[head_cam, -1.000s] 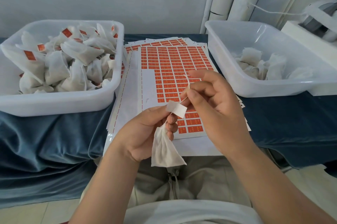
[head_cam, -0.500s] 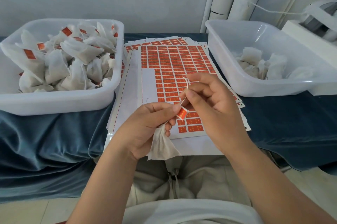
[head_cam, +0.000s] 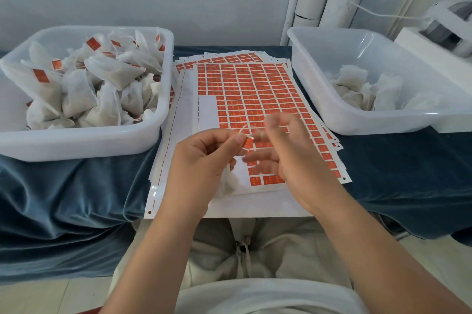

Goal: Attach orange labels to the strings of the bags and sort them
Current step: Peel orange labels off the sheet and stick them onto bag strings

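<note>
In the head view, your left hand (head_cam: 204, 158) pinches the folded orange label (head_cam: 247, 142) between thumb and forefinger, and the bag (head_cam: 228, 182) hangs from under that palm, above the bottom edge of the label sheet (head_cam: 255, 89). A short end of the string (head_cam: 242, 127) sticks up just past the label. Your right hand (head_cam: 286, 153) sits just beside the label, but it is blurred: its fingers look loosened, and you cannot tell from here whether they touch the label or the string.

The label looks closed over the string, so the step in hand is most likely sealing it. Press the two halves flat from the fold outward so the edges meet squarely and no sticky side shows. Make sure the string runs through the fold, not along an open edge, or it may slip out when the bag hangs. Give the bag a light tug before you let go.

The left tub (head_cam: 84, 145) holds the labelled bags (head_cam: 76, 89), so this one probably belongs there. The right tub (head_cam: 357, 124) holds the unlabelled bags (head_cam: 352, 78), your next pick. Both tubs stand on the blue cloth (head_cam: 76, 186), one on each side of the sheet
</note>
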Available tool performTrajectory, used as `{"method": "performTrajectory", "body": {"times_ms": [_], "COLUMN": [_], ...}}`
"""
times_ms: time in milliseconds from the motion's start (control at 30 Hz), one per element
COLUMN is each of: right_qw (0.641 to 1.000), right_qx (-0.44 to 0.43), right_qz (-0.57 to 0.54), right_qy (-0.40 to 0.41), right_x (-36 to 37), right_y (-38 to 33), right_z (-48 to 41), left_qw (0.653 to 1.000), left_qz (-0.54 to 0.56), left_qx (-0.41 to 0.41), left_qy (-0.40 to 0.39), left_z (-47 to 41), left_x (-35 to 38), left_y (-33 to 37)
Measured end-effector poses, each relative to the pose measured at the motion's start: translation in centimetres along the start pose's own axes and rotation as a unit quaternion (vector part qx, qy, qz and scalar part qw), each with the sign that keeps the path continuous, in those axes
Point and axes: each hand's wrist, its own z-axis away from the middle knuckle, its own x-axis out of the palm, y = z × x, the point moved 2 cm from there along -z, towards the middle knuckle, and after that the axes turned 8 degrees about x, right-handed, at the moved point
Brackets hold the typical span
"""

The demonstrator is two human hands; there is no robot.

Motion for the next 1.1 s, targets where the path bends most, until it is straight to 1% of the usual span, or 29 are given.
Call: {"method": "performTrajectory", "body": {"times_ms": [33,67,133,267,333,433,567,767,833,900,1033,1100], "right_qw": [0.999,0.995,0.983,0.950,0.941,0.939,0.953,0.954,0.954,0.957,0.971,0.968], "right_qx": [0.007,-0.006,-0.063,-0.173,-0.192,-0.184,-0.156,-0.186,-0.182,-0.171,-0.142,-0.136], "right_qz": [0.046,0.095,0.172,0.259,0.280,0.291,0.258,0.234,0.236,0.235,0.192,0.210], "right_qy": [-0.008,-0.015,-0.019,0.007,0.016,0.011,-0.003,0.014,0.014,0.010,-0.022,-0.023], "right_x": [0.1,0.2,0.2,0.1,-0.1,-0.3,-0.2,-0.2,-0.1,-0.1,-0.2,-0.3], "right_y": [0.1,0.3,0.6,0.5,0.4,0.7,0.9,1.0,1.2,1.3,1.1,1.0], "right_z": [0.1,0.2,0.5,0.7,0.6,0.4,0.4,0.4,0.4,0.4,0.4,0.4], "left_qw": [1.000,0.999,0.998,0.999,0.999,0.998,0.997,0.994,0.994,0.992,0.986,0.982], "left_qz": [-0.012,-0.023,-0.035,-0.014,-0.006,-0.018,-0.028,-0.053,-0.054,-0.071,-0.120,-0.157], "left_qx": [0.016,0.029,0.039,0.026,0.020,0.025,0.058,0.077,0.079,0.089,0.099,0.087], "left_qy": [0.001,-0.005,-0.020,-0.036,-0.047,-0.056,-0.053,-0.052,-0.050,-0.045,-0.053,-0.058], "left_z": [0.1,0.2,0.3,0.3,0.2,0.2,0.2,0.4,0.4,0.4,-0.1,-1.0], "left_x": [0.0,0.1,0.4,0.5,0.6,0.9,0.9,1.1,1.2,1.2,0.9,0.3], "left_y": [0.1,0.2,0.4,0.5,0.4,0.1,0.0,-0.1,0.1,0.4,1.4,2.3]}}
